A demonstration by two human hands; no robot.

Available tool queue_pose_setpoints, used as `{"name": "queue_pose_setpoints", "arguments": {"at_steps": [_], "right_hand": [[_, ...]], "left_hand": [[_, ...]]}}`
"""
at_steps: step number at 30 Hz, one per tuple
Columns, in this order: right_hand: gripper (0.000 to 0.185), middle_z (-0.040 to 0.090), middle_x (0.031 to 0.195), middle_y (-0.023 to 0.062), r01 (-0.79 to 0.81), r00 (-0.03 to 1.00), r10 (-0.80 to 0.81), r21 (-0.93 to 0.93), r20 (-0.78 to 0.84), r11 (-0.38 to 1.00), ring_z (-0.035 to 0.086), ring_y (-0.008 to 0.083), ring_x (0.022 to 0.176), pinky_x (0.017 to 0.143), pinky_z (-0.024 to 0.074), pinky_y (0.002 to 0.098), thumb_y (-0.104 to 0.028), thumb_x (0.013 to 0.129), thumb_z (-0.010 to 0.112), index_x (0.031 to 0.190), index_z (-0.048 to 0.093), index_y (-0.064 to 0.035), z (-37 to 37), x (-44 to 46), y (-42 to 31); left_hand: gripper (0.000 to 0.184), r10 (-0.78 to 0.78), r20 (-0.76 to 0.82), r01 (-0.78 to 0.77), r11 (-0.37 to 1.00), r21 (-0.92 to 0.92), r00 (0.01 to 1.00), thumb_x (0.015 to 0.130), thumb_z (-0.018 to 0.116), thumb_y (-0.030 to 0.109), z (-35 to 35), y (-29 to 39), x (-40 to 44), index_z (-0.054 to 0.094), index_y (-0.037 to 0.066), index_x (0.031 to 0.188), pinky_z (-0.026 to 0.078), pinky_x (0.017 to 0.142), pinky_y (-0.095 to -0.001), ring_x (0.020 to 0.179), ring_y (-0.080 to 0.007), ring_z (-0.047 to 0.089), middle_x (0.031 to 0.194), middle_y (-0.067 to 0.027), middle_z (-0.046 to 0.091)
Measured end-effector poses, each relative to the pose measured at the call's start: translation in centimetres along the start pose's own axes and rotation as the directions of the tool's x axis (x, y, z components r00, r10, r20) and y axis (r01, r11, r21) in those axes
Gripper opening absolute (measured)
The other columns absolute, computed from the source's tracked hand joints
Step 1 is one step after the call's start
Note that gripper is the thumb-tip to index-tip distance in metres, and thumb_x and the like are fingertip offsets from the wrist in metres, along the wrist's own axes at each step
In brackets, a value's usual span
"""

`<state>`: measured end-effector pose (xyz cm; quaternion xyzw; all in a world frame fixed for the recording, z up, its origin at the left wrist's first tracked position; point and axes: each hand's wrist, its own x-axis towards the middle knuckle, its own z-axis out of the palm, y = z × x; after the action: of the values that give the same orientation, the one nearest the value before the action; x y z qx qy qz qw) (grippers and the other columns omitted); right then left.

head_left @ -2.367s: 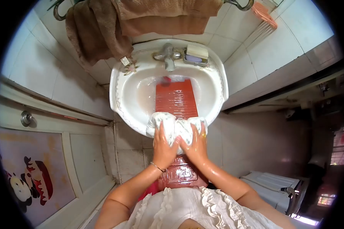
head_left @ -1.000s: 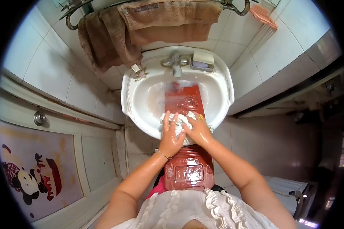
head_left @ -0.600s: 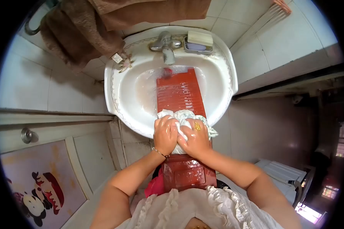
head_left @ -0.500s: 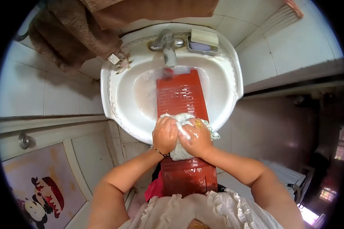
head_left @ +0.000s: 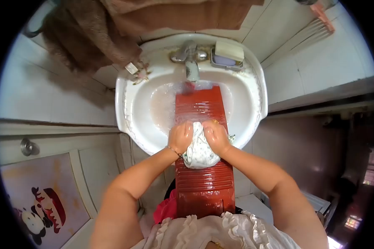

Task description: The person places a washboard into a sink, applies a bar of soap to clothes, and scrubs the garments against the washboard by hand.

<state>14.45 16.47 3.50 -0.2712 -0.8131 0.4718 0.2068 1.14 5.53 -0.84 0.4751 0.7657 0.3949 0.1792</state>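
Gripping one white cloth (head_left: pixel 201 154) (fingers (head_left: pixel 188 128) curled), two hands (head_left: pixel 180 137) (head_left: pixel 217 138) lie over one washboard (head_left: pixel 204 178).

Wet red washboard (head_left: pixel 205 178), bunched cloth (head_left: pixel 200 154) on it.

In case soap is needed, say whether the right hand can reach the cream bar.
Probably, once the right hand lets go of the cloth; the cream bar lies uncovered, with the way apparently free.

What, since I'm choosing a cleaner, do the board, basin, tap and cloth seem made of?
Board: probably plastic, glossy red, with moulded-looking ridges.
Basin: likely glazed ceramic, white and smoothly shiny.
Tap: apparently chromed metal, by its silvery sheen.
Cloth: soft, pale printed fabric, bunching in folds; fibre unclear.
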Motion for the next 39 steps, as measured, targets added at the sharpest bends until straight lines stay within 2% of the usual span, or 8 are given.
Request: {"name": "queue_pose_setpoints", "arguments": {"at_steps": [9,15,19,21,29,32,35,39], "right_hand": [[0.028,0.068,0.096,0.0171,-0.199,0.958,0.215,0.097,-0.189,0.975,0.063,0.0307,0.092,0.083,0.0473,0.0368,-0.022,0.091,0.048,0.094,0.066,-0.0003,-0.9,-2.0,0.0],[0.036,0.068,0.102,0.0164,-0.621,0.618,0.74,0.742,0.264,0.254,0.067,0.0257,0.091,0.084,0.0534,0.035,-0.031,0.093,0.048,0.107,0.062,-0.0016,-0.7,-5.7,-4.8],[0.044,0.067,0.11,0.0161,-0.7,0.581,0.695,0.696,0.423,0.161,0.067,0.0273,0.097,0.089,0.0537,0.0399,-0.036,0.097,0.049,0.12,0.058,0.001,0.5,-6.6,-14.0],[0.046,0.065,0.116,0.015,-0.66,0.657,0.563,0.743,0.5,0.11,0.065,0.025,0.103,0.09,0.0538,0.0399,-0.038,0.099,0.049,0.124,0.057,-0.0002,1.4,-6.6,-13.5],[0.048,0.059,0.112,0.0085,-0.538,0.797,0.587,0.611,0.143,0.581,0.061,0.0191,0.096,0.083,0.0505,0.0353,-0.04,0.097,0.054,0.13,0.052,-0.0062,-0.9,-6.5,-9.4],[0.046,0.06,0.115,0.0164,-0.382,0.908,0.41,0.228,-0.089,0.895,0.059,0.0266,0.104,0.088,0.048,0.0381,-0.034,0.095,0.057,0.126,0.055,0.0004,-1.9,-7.9,-6.1],[0.047,0.054,0.127,0.0269,-0.077,0.996,0.059,-0.276,-0.071,0.958,0.049,0.0407,0.122,0.101,0.0411,0.0452,-0.029,0.089,0.063,0.124,0.057,0.0017,-2.0,-10.0,-3.9],[0.044,0.052,0.134,0.0201,0.129,0.989,-0.071,-0.506,0.132,0.853,0.044,0.0354,0.13,0.11,0.0297,0.0497,-0.031,0.088,0.065,0.121,0.061,-0.0029,-2.1,-11.1,-4.8]], "left_hand": [[0.044,-0.307,-0.114,0.265,0.92,-0.287,0.945,0.098,0.047,0.028,-2.6,4.5,-3.9,0.051,-0.004,0.128,0.04,0.102,-0.0451,0.119,-0.0434,0.051,0.124,-0.0294,0.054],[0.076,-0.282,0.144,0.313,0.764,-0.565,0.948,0.096,0.061,0.031,-6.8,7.7,-14.6,0.019,-0.007,0.147,0.036,0.108,-0.0373,0.13,-0.028,0.044,0.139,-0.0181,0.046],[0.062,-0.348,0.196,0.357,0.495,-0.792,0.917,0.095,0.06,0.038,-8.4,8.0,-17.2,0.032,0.011,0.144,0.051,0.077,-0.0333,0.106,-0.0183,0.06,0.126,-0.0102,0.057],[0.044,-0.424,0.446,0.397,-0.205,-0.895,0.788,0.095,0.06,0.031,-9.7,5.4,-18.5,0.047,0.01,0.132,0.053,0.075,-0.0343,0.104,-0.0178,0.059,0.12,-0.0081,0.061],[0.035,-0.374,0.291,0.096,-0.461,-0.882,0.881,0.099,0.052,0.035,-15.1,1.0,-9.2,0.054,0.014,0.127,0.047,0.06,-0.0296,0.091,-0.0176,0.059,0.116,-0.0041,0.063],[0.039,-0.487,0.102,0.092,-0.044,-0.995,0.868,0.097,0.058,0.036,-19.7,0.2,0.0,0.053,0.014,0.129,0.054,0.065,-0.0323,0.094,-0.0183,0.061,0.111,-0.0041,0.065],[0.074,-0.158,-0.67,0.205,0.979,-0.008,0.726,0.088,0.069,0.035,-20.0,-4.6,8.4,0.034,0.012,0.149,0.045,0.099,-0.0528,0.131,-0.0368,0.041,0.15,-0.0249,0.03],[0.076,-0.249,0.008,0.132,0.54,0.831,0.968,0.087,0.066,0.045,-16.6,-3.3,9.7,0.025,0.04,0.151,0.031,0.105,-0.0628,0.137,-0.0371,0.035,0.159,-0.0119,0.023]]}}
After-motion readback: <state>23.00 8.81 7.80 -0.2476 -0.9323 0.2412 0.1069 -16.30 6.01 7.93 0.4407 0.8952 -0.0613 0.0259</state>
